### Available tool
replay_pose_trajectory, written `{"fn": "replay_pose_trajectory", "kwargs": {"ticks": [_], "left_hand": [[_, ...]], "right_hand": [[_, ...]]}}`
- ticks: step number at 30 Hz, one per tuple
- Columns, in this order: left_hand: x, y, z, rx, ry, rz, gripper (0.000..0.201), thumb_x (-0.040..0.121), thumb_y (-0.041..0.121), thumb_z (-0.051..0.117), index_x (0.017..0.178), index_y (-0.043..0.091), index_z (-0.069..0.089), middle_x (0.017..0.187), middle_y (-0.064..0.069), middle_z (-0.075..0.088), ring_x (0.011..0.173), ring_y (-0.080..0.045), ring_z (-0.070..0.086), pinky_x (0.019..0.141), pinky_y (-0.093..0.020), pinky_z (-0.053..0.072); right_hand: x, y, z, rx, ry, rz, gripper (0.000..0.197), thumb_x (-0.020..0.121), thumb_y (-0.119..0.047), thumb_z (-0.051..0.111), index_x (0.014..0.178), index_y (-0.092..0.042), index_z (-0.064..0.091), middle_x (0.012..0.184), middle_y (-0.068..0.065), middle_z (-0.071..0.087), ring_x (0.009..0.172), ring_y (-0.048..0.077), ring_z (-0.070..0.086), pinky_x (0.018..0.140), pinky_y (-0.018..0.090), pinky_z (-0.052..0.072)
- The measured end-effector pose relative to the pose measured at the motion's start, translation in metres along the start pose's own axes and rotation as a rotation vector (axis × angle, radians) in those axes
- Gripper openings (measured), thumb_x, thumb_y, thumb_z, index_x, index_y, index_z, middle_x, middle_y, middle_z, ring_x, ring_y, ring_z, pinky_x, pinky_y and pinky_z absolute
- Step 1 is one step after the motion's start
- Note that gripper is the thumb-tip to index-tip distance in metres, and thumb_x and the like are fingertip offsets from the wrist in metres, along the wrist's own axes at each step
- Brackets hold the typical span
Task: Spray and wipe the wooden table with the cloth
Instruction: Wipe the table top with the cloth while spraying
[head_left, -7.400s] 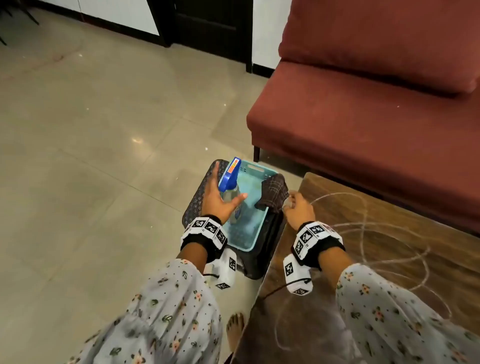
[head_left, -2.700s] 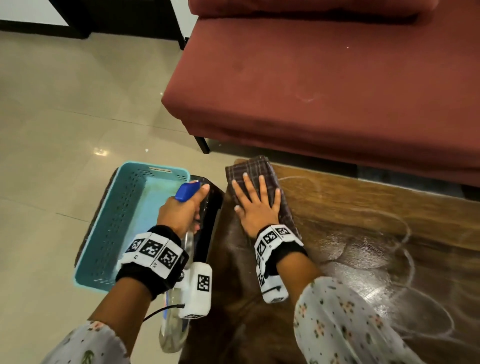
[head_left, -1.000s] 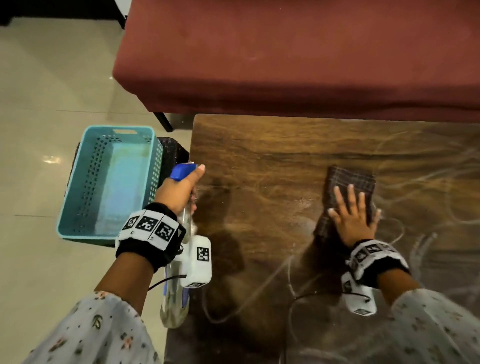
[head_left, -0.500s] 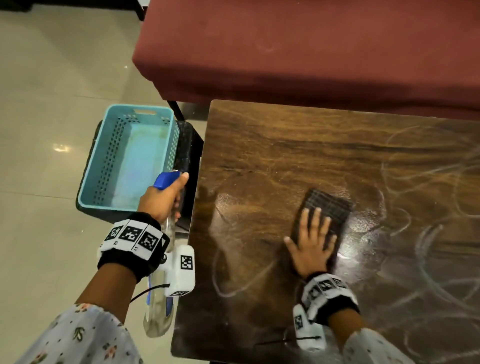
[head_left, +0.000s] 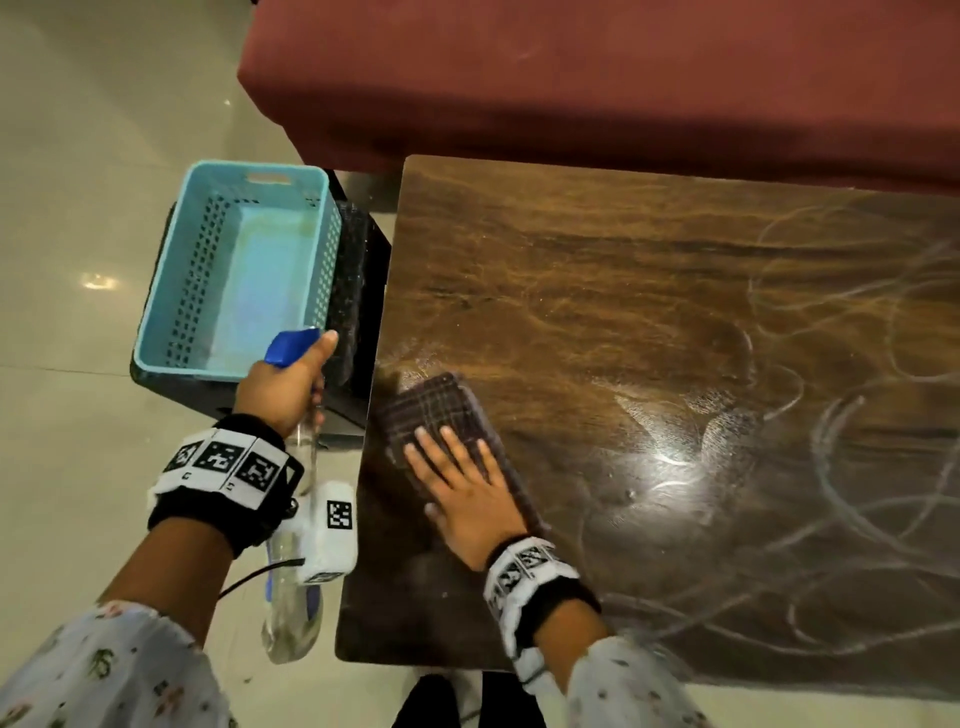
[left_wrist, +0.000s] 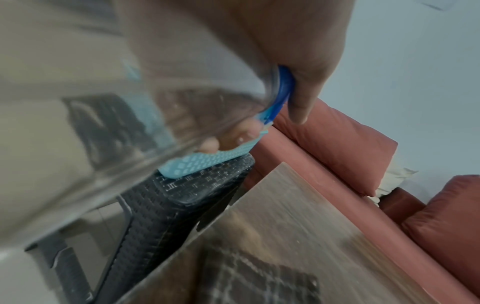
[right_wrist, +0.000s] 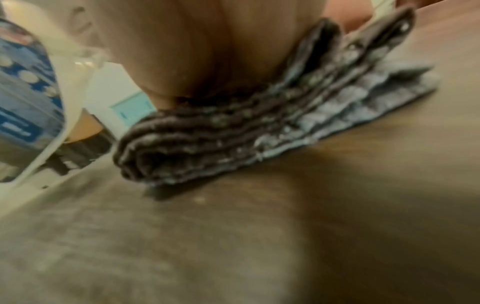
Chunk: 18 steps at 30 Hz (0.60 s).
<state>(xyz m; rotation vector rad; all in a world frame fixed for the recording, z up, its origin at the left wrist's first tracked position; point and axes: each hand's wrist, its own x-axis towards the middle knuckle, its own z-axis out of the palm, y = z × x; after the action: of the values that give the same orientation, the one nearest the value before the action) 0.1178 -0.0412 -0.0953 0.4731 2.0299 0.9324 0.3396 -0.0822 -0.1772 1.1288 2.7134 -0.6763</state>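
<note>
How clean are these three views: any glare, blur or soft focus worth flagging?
Head view: sharp, with bright glare on the wet wooden table right of the cloth. Left wrist view: the spray bottle fills the frame, out of focus, and the table is streaked. Right wrist view: blurred throughout, the cloth's folded edge just readable.

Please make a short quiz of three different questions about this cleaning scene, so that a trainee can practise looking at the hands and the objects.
1. True or false: the right hand grips the cloth in a fist.
2. Which object does the left hand hold?
A. the blue basket
B. the spray bottle
C. the cloth
3. Fill in: the cloth lies near the ____ edge of the wooden table, seen from the person.

Key
1. False: the fingers lie flat and press the cloth on the table.
2. B: the fingers curl round the bottle neck, beside the table, not over it.
3. Left.
</note>
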Motion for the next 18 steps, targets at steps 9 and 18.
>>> {"fn": "replay_pose_trajectory", "kwargs": {"ticks": [9,18], "left_hand": [[-0.029,0.002,0.031,0.017,-0.098,0.046,0.039,0.079,0.049,0.061,0.06,0.016,0.05,0.045,0.006,0.048,0.038,-0.015,0.045,0.052,-0.034,0.04],[-0.032,-0.036,-0.014,0.01,-0.088,0.025,0.038,0.077,0.05,0.062,0.065,0.016,0.052,0.041,0.007,0.048,0.045,-0.021,0.045,0.053,-0.034,0.039]], "right_hand": [[-0.106,0.167,-0.042,0.115,0.111,0.708,0.08,0.077,-0.065,0.026,0.146,-0.034,0.001,0.155,-0.007,-0.014,0.144,0.014,-0.01,0.115,0.043,-0.005],[-0.17,0.073,0.016,0.276,0.216,1.082,0.083,0.073,-0.062,0.01,0.147,-0.024,0.007,0.158,0.006,-0.004,0.145,0.026,-0.004,0.115,0.055,0.002]]}}
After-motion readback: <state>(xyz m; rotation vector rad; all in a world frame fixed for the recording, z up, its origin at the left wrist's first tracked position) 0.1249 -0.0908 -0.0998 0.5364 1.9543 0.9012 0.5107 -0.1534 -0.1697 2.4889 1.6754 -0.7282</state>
